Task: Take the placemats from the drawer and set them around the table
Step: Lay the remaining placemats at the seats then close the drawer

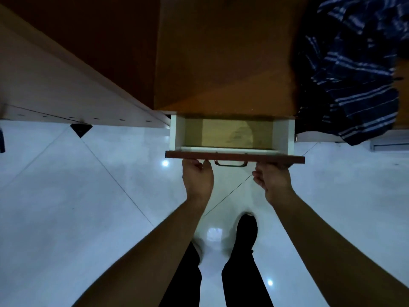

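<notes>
- While we look straight down, the drawer (177, 132) sits partly out of an orange-brown wooden cabinet (221, 63): white box walls, thin reddish-brown front panel (265, 157), slim metal bar handle (230, 163).
- Inside lies a flat matte yellow-green sheet (221, 134) with a darker rounded patch; we can't tell if it's a placemat or a liner.
- Left hand (197, 176): fingers curled onto the panel's lower edge, just left of the handle.
- Right hand (273, 180): gripping the same edge right of the handle, fingertips hidden under the panel.
- Glossy white tile floor (88, 196) below; navy striped cloth (354, 74) drapes at right.
</notes>
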Available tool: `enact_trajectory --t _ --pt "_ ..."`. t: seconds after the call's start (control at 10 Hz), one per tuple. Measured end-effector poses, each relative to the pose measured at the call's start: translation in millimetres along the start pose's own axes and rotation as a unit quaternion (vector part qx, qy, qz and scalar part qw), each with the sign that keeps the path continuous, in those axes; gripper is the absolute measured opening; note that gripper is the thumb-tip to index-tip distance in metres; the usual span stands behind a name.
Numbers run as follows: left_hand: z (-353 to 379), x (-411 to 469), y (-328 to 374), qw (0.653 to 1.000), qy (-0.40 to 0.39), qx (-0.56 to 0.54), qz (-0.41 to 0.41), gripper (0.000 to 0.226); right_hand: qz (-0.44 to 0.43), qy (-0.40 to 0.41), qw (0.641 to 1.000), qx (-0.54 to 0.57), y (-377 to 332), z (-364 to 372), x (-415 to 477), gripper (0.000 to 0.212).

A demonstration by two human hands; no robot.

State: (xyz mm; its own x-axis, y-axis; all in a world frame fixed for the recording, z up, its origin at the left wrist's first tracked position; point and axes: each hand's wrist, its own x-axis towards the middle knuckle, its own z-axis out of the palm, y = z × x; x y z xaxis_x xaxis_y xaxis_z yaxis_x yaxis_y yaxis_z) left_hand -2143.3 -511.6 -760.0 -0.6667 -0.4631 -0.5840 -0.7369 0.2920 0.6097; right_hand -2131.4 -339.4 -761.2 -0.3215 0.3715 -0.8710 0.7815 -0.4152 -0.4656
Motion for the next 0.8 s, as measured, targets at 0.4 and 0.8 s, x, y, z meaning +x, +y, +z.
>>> enact_trajectory --t 0.4,0.8 --pt "28.0 66.5 88.6 0.995 -0.012 -0.006 0.100 0.022 -0.219 -0.004 0.949 -0.224 -85.8 5.5 53.2 0.015" --pt "-15.3 22.6 96.8 0.962 -0.130 0.170 0.170 0.015 -0.275 -0.013 0.839 -0.469 -96.3 -20.0 -0.2 0.016"
